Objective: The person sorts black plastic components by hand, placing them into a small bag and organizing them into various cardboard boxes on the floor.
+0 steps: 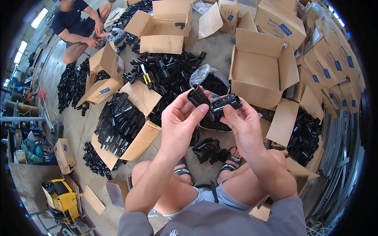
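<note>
Head view: pinching a black tubular part (196,96) in left hand (178,120), a second black part (228,102) in right hand (243,122); apparently checking or mating both, impossible to tell whether joined. Probably calling next for careful alignment. Below the grip, loose black fittings (210,151); rightward beyond, an open carton (256,67).

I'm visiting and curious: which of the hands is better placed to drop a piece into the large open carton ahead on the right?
Probably the right hand: it holds a black piece and is nearer that open carton. The left hand holds another black piece but sits farther to the left.
</note>
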The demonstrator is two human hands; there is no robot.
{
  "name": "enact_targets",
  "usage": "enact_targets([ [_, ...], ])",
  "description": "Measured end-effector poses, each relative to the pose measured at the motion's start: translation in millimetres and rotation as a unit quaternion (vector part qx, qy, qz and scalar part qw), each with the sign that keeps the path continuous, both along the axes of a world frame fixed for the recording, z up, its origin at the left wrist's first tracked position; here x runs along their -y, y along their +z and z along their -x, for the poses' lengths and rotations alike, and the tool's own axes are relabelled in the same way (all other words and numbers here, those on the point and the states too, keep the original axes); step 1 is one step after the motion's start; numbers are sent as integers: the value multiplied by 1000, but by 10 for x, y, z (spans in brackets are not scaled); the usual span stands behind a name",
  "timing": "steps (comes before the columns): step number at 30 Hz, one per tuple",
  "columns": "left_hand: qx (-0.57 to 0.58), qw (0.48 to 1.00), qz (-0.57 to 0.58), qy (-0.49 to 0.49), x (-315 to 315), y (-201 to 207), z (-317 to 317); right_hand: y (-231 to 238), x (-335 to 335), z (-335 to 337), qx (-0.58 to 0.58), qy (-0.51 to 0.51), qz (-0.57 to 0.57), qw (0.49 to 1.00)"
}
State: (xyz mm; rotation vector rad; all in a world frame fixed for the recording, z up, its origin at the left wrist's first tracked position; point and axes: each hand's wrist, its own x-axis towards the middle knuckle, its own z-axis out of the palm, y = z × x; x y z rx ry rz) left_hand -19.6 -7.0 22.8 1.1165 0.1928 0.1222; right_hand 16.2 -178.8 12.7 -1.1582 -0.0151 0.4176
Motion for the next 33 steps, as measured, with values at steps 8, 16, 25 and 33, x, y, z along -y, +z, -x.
enact_targets([
  [8, -6, 999, 4, -42, -104, -19, 21, 26, -3, -2, -4, -3, -18, 1000],
  [16, -9, 999, 32, -28, -146, -8, 34, 36, -48, -43, 33, 5, 34, 999],
  [25, 16, 1000, -18, -16, -222, 3, 92, 15, -47, -102, 74, 55, 87, 992],
  [33, -17, 986, 43, 161, -608, 180, 45, -1109, 54, -1597, 36, 77, 336, 938],
])
